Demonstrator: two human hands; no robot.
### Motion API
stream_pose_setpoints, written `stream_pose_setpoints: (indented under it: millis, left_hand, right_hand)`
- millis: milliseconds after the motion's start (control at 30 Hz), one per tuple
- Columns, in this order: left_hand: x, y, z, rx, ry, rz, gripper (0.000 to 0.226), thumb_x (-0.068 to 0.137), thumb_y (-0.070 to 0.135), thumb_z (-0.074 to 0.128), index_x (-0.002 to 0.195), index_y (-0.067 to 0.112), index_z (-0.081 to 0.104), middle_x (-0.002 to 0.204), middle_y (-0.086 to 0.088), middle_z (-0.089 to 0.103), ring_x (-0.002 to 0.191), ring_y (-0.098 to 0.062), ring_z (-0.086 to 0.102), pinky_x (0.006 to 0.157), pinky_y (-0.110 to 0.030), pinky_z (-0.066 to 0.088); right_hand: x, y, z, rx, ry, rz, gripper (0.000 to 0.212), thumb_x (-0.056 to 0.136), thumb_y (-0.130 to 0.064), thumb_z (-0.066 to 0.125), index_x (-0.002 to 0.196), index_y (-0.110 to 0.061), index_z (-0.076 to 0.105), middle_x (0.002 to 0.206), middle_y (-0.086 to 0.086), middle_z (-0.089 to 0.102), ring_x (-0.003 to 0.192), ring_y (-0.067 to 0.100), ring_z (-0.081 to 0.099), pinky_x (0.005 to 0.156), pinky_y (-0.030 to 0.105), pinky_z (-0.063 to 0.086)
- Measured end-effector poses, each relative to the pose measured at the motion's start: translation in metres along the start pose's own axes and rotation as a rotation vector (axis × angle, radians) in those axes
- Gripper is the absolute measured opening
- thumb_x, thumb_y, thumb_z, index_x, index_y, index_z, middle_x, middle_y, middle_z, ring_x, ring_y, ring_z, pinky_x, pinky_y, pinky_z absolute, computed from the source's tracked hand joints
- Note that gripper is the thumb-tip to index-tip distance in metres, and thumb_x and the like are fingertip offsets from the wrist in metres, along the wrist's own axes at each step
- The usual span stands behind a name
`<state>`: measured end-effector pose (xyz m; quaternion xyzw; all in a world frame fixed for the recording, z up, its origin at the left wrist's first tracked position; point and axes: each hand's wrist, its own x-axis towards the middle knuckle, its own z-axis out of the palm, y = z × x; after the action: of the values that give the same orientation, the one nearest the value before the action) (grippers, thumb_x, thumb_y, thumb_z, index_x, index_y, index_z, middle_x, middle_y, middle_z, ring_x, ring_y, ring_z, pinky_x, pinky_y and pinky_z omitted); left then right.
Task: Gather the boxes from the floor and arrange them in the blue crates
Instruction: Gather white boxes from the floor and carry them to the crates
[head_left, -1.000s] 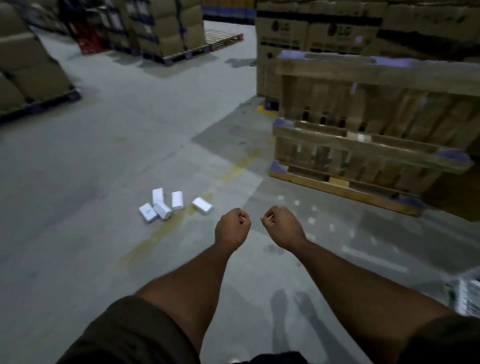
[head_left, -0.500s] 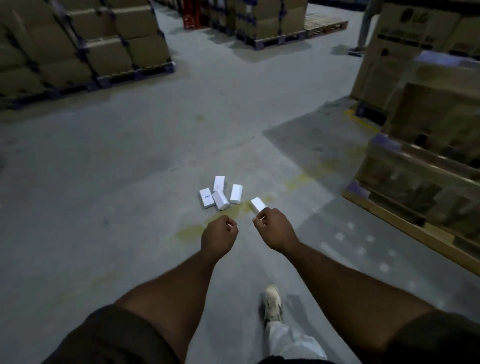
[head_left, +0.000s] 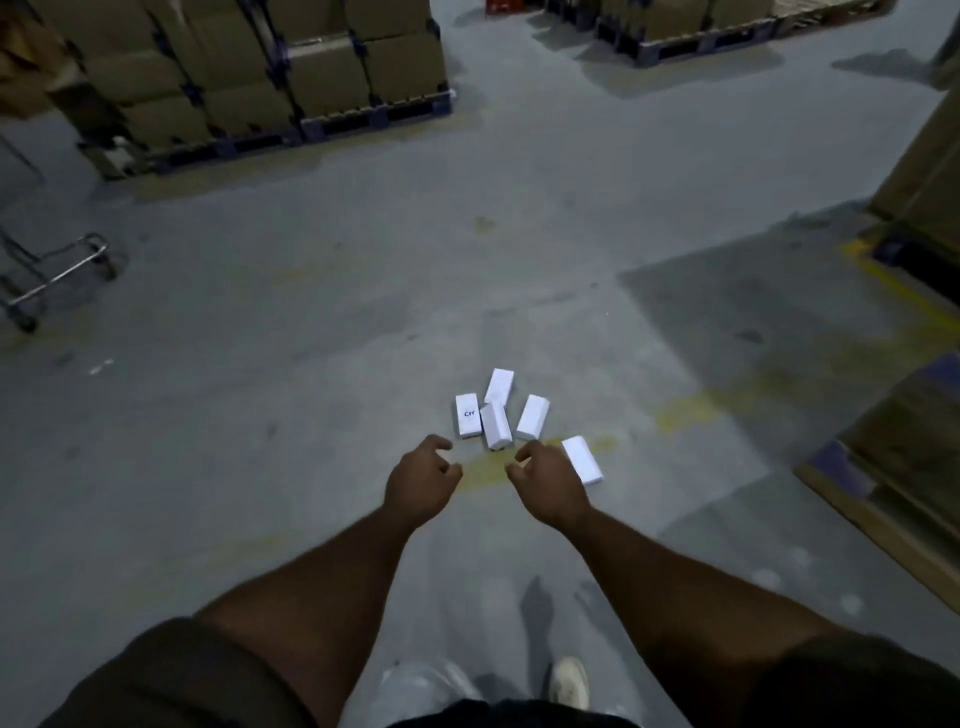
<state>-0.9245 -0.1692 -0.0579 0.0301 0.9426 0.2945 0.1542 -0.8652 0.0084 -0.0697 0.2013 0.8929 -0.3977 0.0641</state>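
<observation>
Several small white boxes lie on the grey concrete floor ahead of me. One with blue lettering (head_left: 467, 414) lies at the left, another (head_left: 496, 425) leans beside it, and one (head_left: 582, 459) lies apart at the right. Both my arms reach forward above the floor. My left hand (head_left: 421, 480) hangs with fingers loosely curled, holding nothing, just short of the cluster. My right hand (head_left: 545, 480) is likewise loosely curled and empty, next to the rightmost box in the image. No blue crate is in view.
Stacked cardboard cartons on a pallet (head_left: 249, 83) stand at the back left, more (head_left: 696, 21) at the back right. A wooden pallet load (head_left: 904, 457) borders the right. A metal trolley (head_left: 47, 275) sits at the left. My feet (head_left: 569, 680) show below.
I have walked closer and the view has turned left, so the boxes now lie straight ahead. Both fists have loosened into relaxed curls.
</observation>
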Motion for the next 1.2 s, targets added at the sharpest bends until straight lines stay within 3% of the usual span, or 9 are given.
stream_pose_setpoints:
  millis: [333, 500, 667, 767, 933, 1033, 1133, 1200]
  left_hand:
    - [0.167, -0.007, 0.000, -0.080, -0.106, 0.001, 0.029, 0.086, 0.031, 0.064, 0.114, 0.027, 0.060, 0.083, 0.008, 0.072, 0.086, -0.020, 0.072, 0.081, -0.037, 0.057]
    - [0.266, -0.019, -0.006, 0.051, -0.163, 0.115, 0.039, 0.088, 0.029, 0.062, 0.126, 0.025, 0.056, 0.099, 0.005, 0.074, 0.101, -0.022, 0.067, 0.083, -0.032, 0.050]
    - [0.347, -0.017, -0.012, 0.050, -0.236, 0.103, 0.051, 0.089, 0.033, 0.065, 0.135, 0.017, 0.049, 0.118, 0.004, 0.070, 0.106, -0.021, 0.066, 0.080, -0.028, 0.043]
    - [0.385, -0.008, -0.008, 0.007, -0.257, 0.042, 0.056, 0.090, 0.032, 0.066, 0.139, 0.016, 0.043, 0.111, 0.000, 0.072, 0.109, -0.023, 0.064, 0.085, -0.030, 0.043]
    - [0.444, -0.003, 0.011, 0.013, -0.358, -0.040, 0.049, 0.090, 0.032, 0.067, 0.133, 0.016, 0.047, 0.103, -0.001, 0.075, 0.103, -0.026, 0.068, 0.089, -0.036, 0.051]
    - [0.492, -0.004, 0.033, -0.027, -0.334, -0.118, 0.050, 0.089, 0.032, 0.067, 0.132, 0.016, 0.047, 0.102, -0.004, 0.075, 0.098, -0.027, 0.070, 0.089, -0.040, 0.054]
    - [0.542, -0.018, 0.074, -0.174, -0.285, -0.244, 0.053, 0.077, 0.041, 0.066, 0.123, 0.023, 0.047, 0.096, -0.005, 0.073, 0.089, -0.030, 0.072, 0.080, -0.051, 0.059]
    - [0.568, -0.036, 0.107, -0.241, -0.254, -0.309, 0.054, 0.073, 0.045, 0.066, 0.120, 0.027, 0.046, 0.091, -0.002, 0.070, 0.088, -0.034, 0.071, 0.076, -0.058, 0.058]
  right_hand:
    - [0.151, -0.023, 0.009, -0.050, -0.033, 0.106, 0.030, 0.091, -0.037, 0.060, 0.111, -0.014, 0.063, 0.105, 0.010, 0.069, 0.103, 0.028, 0.064, 0.085, 0.033, 0.047]
    - [0.231, -0.046, 0.031, -0.052, -0.019, 0.204, 0.033, 0.094, -0.037, 0.058, 0.117, -0.013, 0.061, 0.110, 0.010, 0.067, 0.107, 0.027, 0.062, 0.088, 0.034, 0.046]
    - [0.295, -0.072, 0.045, 0.042, 0.042, 0.264, 0.030, 0.093, -0.031, 0.061, 0.114, -0.010, 0.060, 0.105, 0.013, 0.069, 0.106, 0.030, 0.062, 0.088, 0.036, 0.044]
    - [0.333, -0.081, 0.049, 0.072, 0.034, 0.294, 0.031, 0.094, -0.030, 0.059, 0.117, -0.010, 0.059, 0.110, 0.012, 0.068, 0.108, 0.029, 0.061, 0.089, 0.035, 0.044]
    - [0.403, -0.067, 0.057, 0.105, -0.014, 0.333, 0.034, 0.094, -0.034, 0.057, 0.113, -0.006, 0.060, 0.104, 0.017, 0.068, 0.106, 0.033, 0.060, 0.089, 0.037, 0.044]
    - [0.456, -0.032, 0.079, 0.075, -0.073, 0.291, 0.062, 0.089, -0.052, 0.040, 0.104, 0.002, 0.065, 0.101, 0.020, 0.069, 0.102, 0.036, 0.064, 0.086, 0.037, 0.047]
    - [0.503, -0.003, 0.093, 0.103, -0.122, 0.396, 0.037, 0.095, -0.038, 0.055, 0.113, -0.006, 0.061, 0.106, 0.013, 0.067, 0.109, 0.030, 0.061, 0.089, 0.034, 0.044]
    - [0.531, 0.020, 0.111, 0.115, -0.110, 0.438, 0.031, 0.094, -0.032, 0.059, 0.116, -0.010, 0.059, 0.110, 0.011, 0.067, 0.110, 0.028, 0.060, 0.092, 0.034, 0.044]
